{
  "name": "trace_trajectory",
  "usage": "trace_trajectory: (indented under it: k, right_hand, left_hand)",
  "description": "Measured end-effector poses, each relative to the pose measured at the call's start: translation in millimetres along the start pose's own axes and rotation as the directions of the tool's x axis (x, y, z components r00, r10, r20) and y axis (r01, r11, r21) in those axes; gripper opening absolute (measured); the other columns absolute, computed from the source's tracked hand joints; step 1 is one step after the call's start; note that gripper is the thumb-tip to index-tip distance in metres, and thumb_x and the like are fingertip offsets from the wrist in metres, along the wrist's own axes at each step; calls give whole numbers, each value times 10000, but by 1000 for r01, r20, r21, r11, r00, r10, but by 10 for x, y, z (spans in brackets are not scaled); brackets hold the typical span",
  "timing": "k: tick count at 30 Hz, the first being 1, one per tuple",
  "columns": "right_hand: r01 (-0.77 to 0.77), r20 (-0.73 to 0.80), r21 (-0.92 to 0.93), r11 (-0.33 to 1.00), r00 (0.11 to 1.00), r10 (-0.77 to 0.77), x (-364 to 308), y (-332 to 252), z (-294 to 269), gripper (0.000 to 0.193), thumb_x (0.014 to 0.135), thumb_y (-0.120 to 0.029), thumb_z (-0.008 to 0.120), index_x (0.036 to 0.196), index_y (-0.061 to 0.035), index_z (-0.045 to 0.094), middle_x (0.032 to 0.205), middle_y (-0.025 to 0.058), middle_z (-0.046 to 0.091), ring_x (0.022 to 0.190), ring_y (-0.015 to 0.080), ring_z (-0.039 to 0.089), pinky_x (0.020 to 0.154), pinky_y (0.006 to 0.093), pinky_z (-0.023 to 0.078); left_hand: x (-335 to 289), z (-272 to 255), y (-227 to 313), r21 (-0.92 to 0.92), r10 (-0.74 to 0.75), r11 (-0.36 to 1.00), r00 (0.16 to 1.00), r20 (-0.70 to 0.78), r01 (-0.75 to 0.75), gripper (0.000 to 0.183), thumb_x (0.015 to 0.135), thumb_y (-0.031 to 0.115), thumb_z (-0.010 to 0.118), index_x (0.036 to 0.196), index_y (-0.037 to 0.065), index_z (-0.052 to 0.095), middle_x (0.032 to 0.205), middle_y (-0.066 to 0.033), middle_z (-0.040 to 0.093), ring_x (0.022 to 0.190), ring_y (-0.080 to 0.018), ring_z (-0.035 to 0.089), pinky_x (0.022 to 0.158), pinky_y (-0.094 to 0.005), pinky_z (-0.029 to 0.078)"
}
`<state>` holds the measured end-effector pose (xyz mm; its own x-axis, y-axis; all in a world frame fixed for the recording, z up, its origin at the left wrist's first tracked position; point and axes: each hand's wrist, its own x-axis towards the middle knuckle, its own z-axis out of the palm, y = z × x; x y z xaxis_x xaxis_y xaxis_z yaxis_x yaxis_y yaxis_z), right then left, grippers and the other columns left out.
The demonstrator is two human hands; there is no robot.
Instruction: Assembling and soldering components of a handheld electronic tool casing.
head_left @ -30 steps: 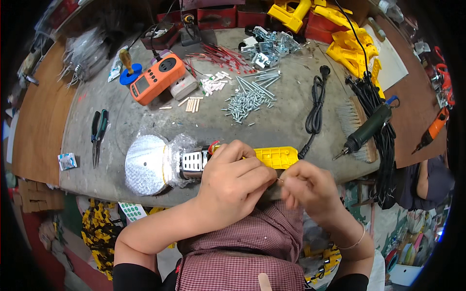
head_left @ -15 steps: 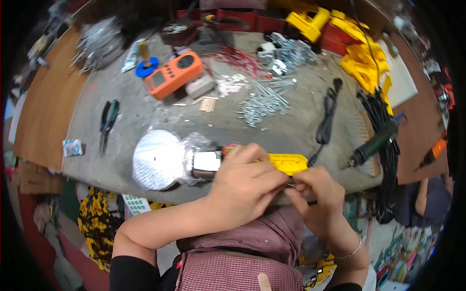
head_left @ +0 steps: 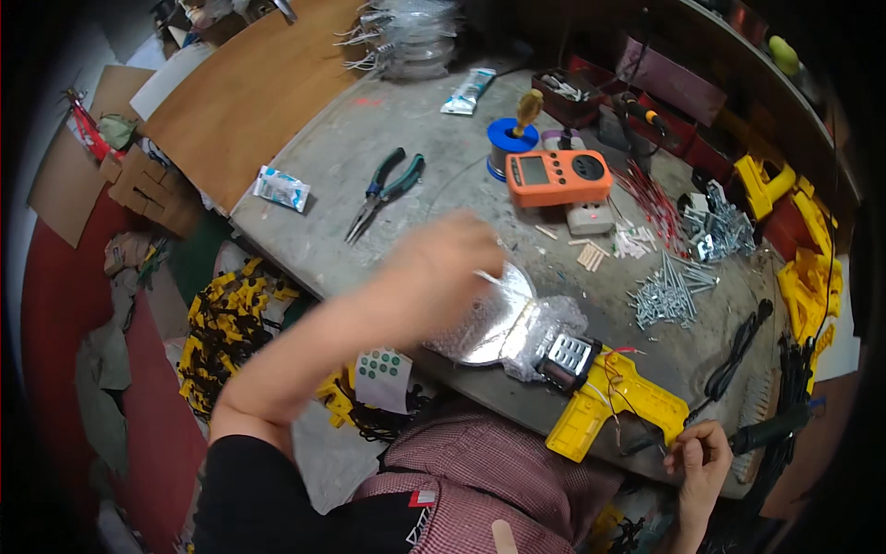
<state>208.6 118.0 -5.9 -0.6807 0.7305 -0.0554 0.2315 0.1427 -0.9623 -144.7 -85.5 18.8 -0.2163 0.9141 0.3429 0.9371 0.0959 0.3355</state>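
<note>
My left hand (head_left: 448, 268) is smeared by motion above the round silver reflector disc (head_left: 503, 319), so its fingers and anything in them cannot be made out. Clear bubble wrap (head_left: 554, 323) bunches around the disc's neck. A dark, slotted barrel (head_left: 568, 358) joins that neck to an open yellow pistol-grip housing half (head_left: 628, 397), with thin red and white wires lying inside. At the housing's right end my right hand (head_left: 701, 459) is closed, fingertips pinched beside a thin dark wire (head_left: 639, 450). What exactly they pinch is hidden.
Long-nose pliers (head_left: 388, 189) lie at the left, near a small packet (head_left: 282, 189). An orange meter (head_left: 558, 178), a blue solder spool (head_left: 512, 138) and piled screws (head_left: 672, 294) stand farther back. A black power cord (head_left: 738, 355) and a dark green screwdriver-like tool (head_left: 771, 429) are at right.
My left hand has left the housing and swung left over the disc. My right hand stays by the housing's end. The view has turned left, and the housing's open inside now shows.
</note>
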Motion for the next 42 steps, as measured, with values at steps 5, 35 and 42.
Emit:
trace_trajectory:
  k: [5, 35, 42]
  right_hand:
    - [-67, 37, -99, 993, 997, 71, 157, -72, 156, 226, 959, -219, 630, 985, -8, 556, 766, 10, 536, 616, 55, 495, 547, 202, 412]
    - [777, 498, -614, 140, 518, -695, 3462, -1342, 2888, 103, 784, -42, 640, 883, -43, 610, 946, 176, 581, 767, 402, 642, 666, 482, 521]
    - [745, 540, -665, 51, 527, -656, 3526, -1552, 2809, 225, 765, -109, 707, 980, -50, 676, 1028, 151, 617, 884, 350, 671, 749, 426, 561]
  left_hand:
    - [-339, -123, -846, -20, -69, 997, 960, 272, 77, 197, 721, 67, 742, 888, 81, 638, 948, -81, 574, 989, -296, 542, 855, -405, 459]
    - [-290, -1160, -1069, -633, -410, 688, 529, -743, -355, 237, 1038, 204, 484, 1179, 26, 552, 670, 41, 482, 477, -16, 319, 447, -193, 266]
    - [-341, -1143, -417, -349, -269, 930, 431, -861, -115, 259, 1010, 186, 489, 1144, -15, 582, 731, 4, 516, 482, -22, 348, 451, -191, 276]
